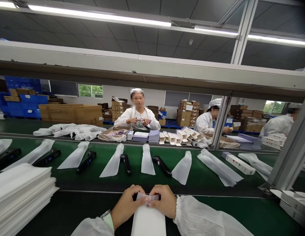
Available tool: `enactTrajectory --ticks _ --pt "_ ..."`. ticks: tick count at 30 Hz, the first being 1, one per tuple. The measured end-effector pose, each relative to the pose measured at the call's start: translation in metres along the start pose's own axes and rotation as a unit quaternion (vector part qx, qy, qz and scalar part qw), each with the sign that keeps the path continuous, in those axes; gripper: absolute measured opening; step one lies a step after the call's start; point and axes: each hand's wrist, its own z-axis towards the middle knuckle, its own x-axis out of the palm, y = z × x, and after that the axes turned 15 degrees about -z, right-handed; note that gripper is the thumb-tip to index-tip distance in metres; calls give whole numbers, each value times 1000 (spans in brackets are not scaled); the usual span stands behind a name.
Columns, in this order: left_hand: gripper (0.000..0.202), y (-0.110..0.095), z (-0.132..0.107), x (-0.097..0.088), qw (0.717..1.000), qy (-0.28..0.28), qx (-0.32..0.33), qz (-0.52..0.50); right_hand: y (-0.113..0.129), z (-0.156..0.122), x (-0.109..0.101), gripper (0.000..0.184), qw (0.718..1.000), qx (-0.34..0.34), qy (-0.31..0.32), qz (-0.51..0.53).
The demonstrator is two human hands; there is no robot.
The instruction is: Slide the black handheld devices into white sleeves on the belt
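Note:
My left hand [124,205] and my right hand [165,200] meet at the near side of the green bench, thumbs and fingertips closed on the far end of a thin white sleeve [142,196]. The end is gathered between them. Under my hands a white, flat-topped piece or stack [149,223] reaches toward me; whether it is part of the sleeve I cannot tell. Beyond lies the green conveyor belt [93,183], carrying more white sleeves [148,160] and black angled handheld devices [162,166] laid alternately.
A tall stack of white sheets [17,193] stands at my left. White cartons [294,203] lie at the right edge, near a metal post [287,147]. Across the belt, a person [137,114] handles something beside flat purple boxes [140,136]. A shelf beam [142,70] crosses above.

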Motion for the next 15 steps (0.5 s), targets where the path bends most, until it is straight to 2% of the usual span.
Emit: enactTrajectory --ticks 3,5,7,9,13,14,15 --pt "37 -6 0 -1 998 4 0 -61 -3 -3 0 13 998 6 4 57" --pt "36 -12 3 -1 997 41 7 -71 -8 -1 -6 17 993 -13 50 109" --pt "20 -17 7 -1 992 103 15 -77 -12 3 -13 19 984 -38 101 140" --pt "26 -21 10 -2 983 146 19 -110 -13 5 -20 19 976 -70 147 144" --pt "32 -24 9 -3 965 172 -2 -199 -17 13 -34 18 956 -123 225 144" --pt "31 -23 8 -2 963 172 -6 -209 -20 18 -37 20 961 -118 209 136" --pt "30 -23 7 -1 963 168 -7 -212 -25 24 -41 22 976 -98 164 108"
